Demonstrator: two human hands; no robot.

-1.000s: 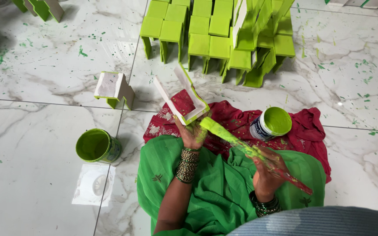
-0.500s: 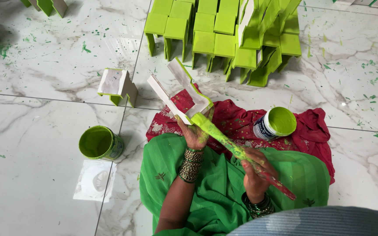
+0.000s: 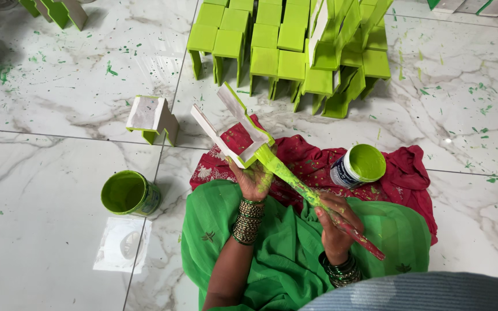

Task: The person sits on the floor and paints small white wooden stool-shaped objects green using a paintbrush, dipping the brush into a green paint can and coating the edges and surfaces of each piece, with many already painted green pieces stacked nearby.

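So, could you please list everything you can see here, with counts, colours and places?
small stool: one, white, partly green, in left hand
paintbrush: one, green-smeared, in right hand, tip on stool
painted stools: many, green, top centre
unpainted stool: one, mostly white, floor left
paint pot: one, green, floor left
paint can: one, open, on red cloth
white lid: one, lower left
left hand: bangled
right hand: bangled

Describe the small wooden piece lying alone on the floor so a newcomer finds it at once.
Start at the block of green stools up top, then look left of the left hand. The lone stool lies tipped there, above the open paint can; unlike the others, it is mostly unpainted white.
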